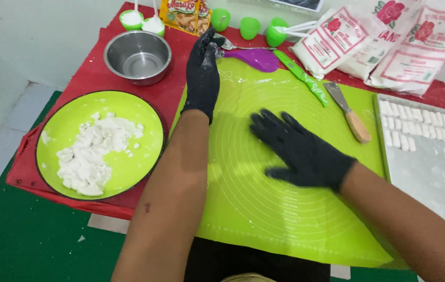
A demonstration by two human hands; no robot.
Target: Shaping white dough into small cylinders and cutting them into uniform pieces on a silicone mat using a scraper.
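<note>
Three flour bags (389,44) at one o'clock — three green cups (248,26) at twelve; one steel bowl (138,56), one green plate (149,156).

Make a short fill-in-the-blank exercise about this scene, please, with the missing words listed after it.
1. The left hand reaches for a metal ____ beside the purple spatula.
2. The right hand lies flat on the green ____.
3. White dough pieces lie on a round ____ plate.
4. Both hands wear ____ gloves.

Missing words: spoon; mat; green; black
</note>
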